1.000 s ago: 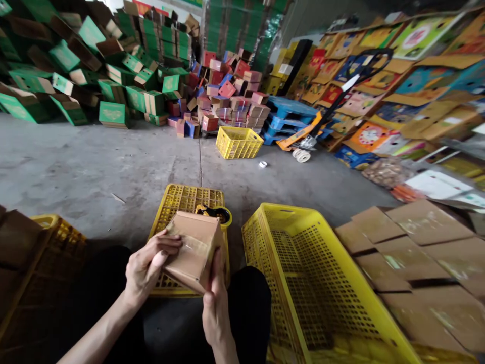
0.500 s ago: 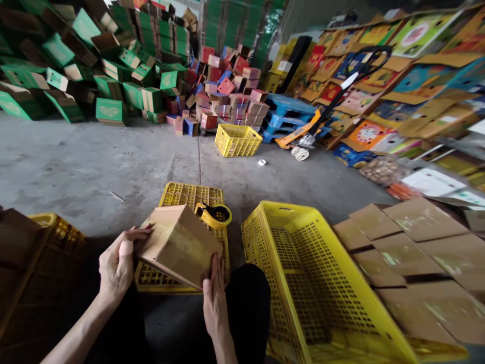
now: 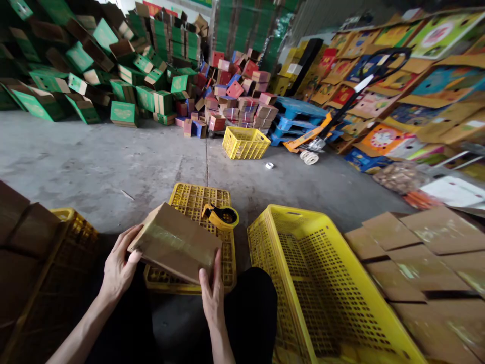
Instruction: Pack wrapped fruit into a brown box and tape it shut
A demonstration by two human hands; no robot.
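Note:
Between my two hands is a brown cardboard box (image 3: 176, 242), tilted, with a strip of clear tape along its upper face. My left hand (image 3: 120, 263) grips its left end, thumb on the near edge and fingers behind. At the right end my right hand (image 3: 212, 293) presses with thumb in front and fingers along the side. Beneath the box lies an upturned yellow plastic crate (image 3: 189, 194), partly hidden by it. A yellow tape dispenser (image 3: 223, 217) rests on that crate, just beyond the box's right corner.
An open yellow crate (image 3: 261, 237) stands to my right, beside stacked taped cartons (image 3: 428, 263). Left of me, another yellow crate (image 3: 78, 227) stands by more cartons (image 3: 34, 227). Farther off are a small yellow crate (image 3: 246, 144), a pallet jack (image 3: 312, 136) and piled green boxes (image 3: 124, 112).
The box has turned in my hands, so its taped face now shows upward. My left hand has shifted its grip on the left end. The view has swung slightly left.

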